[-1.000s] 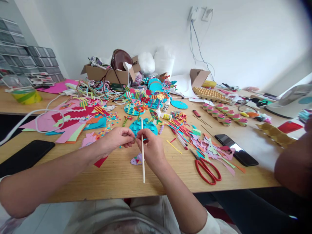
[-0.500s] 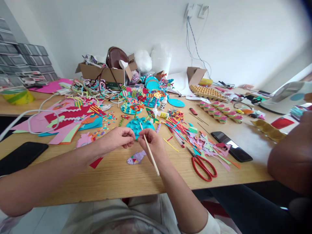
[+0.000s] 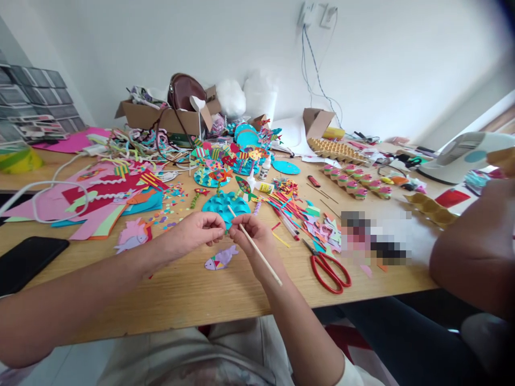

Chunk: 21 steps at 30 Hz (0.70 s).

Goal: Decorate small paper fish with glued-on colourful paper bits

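One pale stick (image 3: 261, 254), pinched in the grip of the right hand (image 3: 257, 238) above the desk (image 3: 169, 300), slants far-left to near-right; left hand (image 3: 201, 229), fingertips pressed together, lies just left.

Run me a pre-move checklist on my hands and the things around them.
1. Wooden stick held in the right hand: ok.
2. Left hand pinching something: cannot tell; fingertips hide it.
3. Purple paper fish flat on the table, not under either hand: ok.
4. Red-handled scissors out of both hands: ok.
5. Surroundings of the scissor tips free of paper scraps: not ok, scraps lie beside them.
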### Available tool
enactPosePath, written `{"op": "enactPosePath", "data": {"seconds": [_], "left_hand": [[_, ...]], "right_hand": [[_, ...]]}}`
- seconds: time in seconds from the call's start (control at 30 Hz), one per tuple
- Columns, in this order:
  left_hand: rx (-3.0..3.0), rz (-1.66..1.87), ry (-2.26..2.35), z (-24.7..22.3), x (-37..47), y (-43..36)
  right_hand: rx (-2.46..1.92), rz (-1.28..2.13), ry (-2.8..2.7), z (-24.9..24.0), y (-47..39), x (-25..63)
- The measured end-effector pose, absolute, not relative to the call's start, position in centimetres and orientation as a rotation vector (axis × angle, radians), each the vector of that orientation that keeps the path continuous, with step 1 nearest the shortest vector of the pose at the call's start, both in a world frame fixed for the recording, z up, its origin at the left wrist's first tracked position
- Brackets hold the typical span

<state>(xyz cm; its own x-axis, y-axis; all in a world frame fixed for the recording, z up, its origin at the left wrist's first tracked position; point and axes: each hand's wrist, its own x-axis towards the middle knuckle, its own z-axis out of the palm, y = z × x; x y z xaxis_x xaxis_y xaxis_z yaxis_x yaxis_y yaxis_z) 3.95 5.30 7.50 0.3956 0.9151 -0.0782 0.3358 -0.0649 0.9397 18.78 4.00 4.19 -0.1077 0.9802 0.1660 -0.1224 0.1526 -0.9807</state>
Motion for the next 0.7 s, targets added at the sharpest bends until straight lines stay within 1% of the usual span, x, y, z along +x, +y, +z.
{"op": "enactPosePath", "data": {"seconds": [0.13,0.37,0.7], "left_hand": [[1.627,0.657,1.148,7.3,3.7,5.5],[1.891,0.580,1.227,6.5,3.9,6.1],[1.836,0.429,1.192,6.0,4.0,5.9]], "right_hand": [[-1.005,1.155,-1.331,4.2,3.8,19.3],[-1.099,0.916,-1.572,3.7,3.9,19.3],[-1.124,0.904,-1.653,2.7,3.5,19.8]]}}
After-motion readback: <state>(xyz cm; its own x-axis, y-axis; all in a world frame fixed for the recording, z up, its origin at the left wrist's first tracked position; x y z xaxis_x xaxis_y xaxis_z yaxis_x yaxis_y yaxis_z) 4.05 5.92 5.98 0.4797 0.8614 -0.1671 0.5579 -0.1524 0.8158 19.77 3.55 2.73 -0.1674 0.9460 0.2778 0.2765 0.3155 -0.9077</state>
